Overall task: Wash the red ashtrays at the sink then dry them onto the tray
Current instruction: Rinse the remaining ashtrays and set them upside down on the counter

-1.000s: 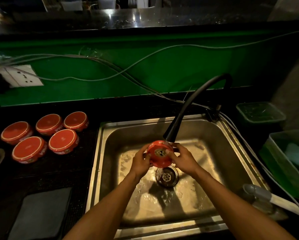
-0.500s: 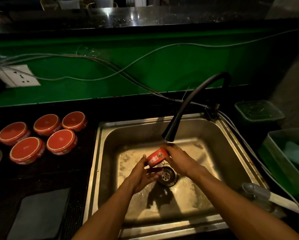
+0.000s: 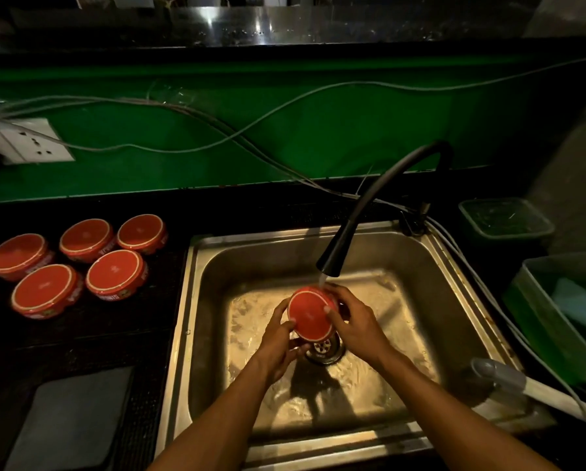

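Red ashtray, flat base toward the camera, is gripped by the curled fingers of the left hand and right hand under the running faucet, above the sink drain.

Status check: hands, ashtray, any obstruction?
Left hand and right hand both grip one red ashtray under running faucet. Five ashtrays wait on counter. Nothing blocking.

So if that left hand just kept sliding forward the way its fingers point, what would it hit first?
The left hand already grips the round red ashtray, so that blocks it first. Beyond it, probably the black curved faucet spout and its water stream, then the steel sink's back wall; depth is hard to judge.
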